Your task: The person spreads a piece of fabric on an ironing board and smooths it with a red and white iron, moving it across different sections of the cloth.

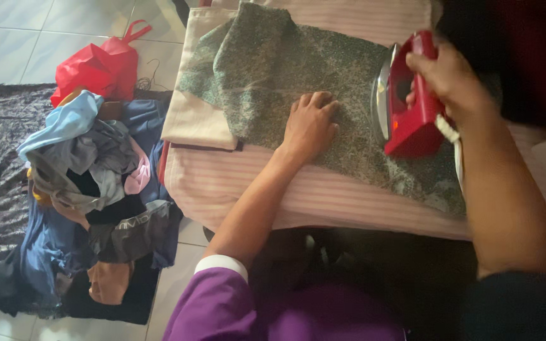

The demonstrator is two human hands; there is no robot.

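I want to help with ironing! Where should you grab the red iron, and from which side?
Grab the red iron by its handle, the looped bar along its back, as the right hand does. Come from that back side, away from the shiny metal plate, which faces the left hand on the green patterned cloth.

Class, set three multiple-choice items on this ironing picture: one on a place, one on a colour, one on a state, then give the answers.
1. Where does the left hand rest?
A on the patterned green cloth
B on the floor
C on the clothes pile

2. What colour is the iron?
A blue
B red
C white

3. How is the iron held by the right hand?
A flat, soleplate down
B tipped up, soleplate showing
C lying unheld

Answers: 1 A, palm lies on the cloth; 2 B, its body is red; 3 B, the metal soleplate faces sideways.
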